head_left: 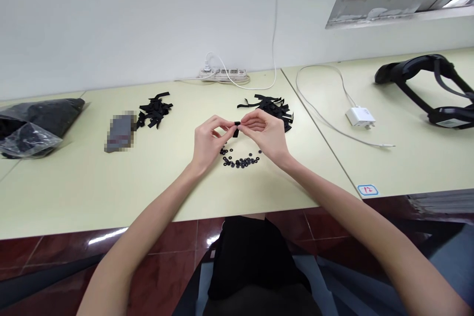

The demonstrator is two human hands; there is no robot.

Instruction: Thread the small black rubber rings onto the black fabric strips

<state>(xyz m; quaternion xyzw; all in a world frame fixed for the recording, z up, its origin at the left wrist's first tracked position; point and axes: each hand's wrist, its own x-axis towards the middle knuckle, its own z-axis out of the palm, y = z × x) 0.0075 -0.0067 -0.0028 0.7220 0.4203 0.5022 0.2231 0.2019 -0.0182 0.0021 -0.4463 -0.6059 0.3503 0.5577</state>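
Note:
Between the fingertips of both hands is a short black fabric strip [236, 133], its lower end hanging down. My left hand [211, 139] pinches it from the left, thumb and forefinger closed. From the right, my right hand [265, 134] pinches the same strip, its other fingers curled. Whether a small part sits inside the pinch is hidden. Below the hands lie several small black rings [242, 162], scattered on the table in a loose arc. A pile of black strips [276, 106] lies just behind my right hand, and another pile of strips [155, 109] lies further left.
On the pale table [111, 192] are a blurred-out grey object [121, 132] and a clear plastic bag [40, 123] of black material at left. A power strip [224, 75] stands by the wall. At right lie a white charger [360, 116], its cable, and a black headset [429, 86].

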